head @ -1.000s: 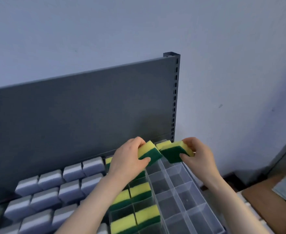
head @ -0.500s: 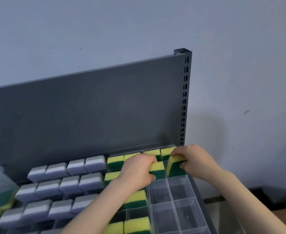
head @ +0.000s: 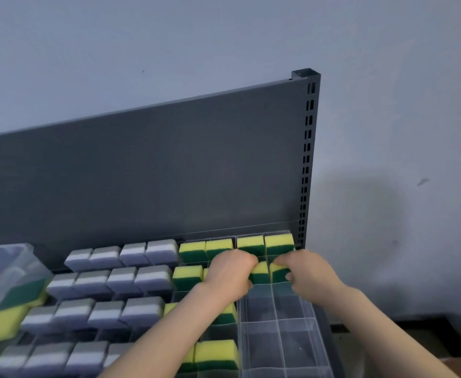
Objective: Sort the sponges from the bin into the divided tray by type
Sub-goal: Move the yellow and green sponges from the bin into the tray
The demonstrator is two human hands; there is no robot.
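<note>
left sponge (head: 259,274) under left hand (head: 230,271); right sponge (head: 278,272) in right hand (head: 305,274)

Two sponges (head: 260,274) — down in tray (head: 276,334) cells

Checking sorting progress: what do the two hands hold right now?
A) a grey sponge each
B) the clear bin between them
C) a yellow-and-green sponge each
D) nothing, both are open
C: the left hand grips the left sponge and the right hand grips the right sponge, both yellow and green, at the tray.
</note>
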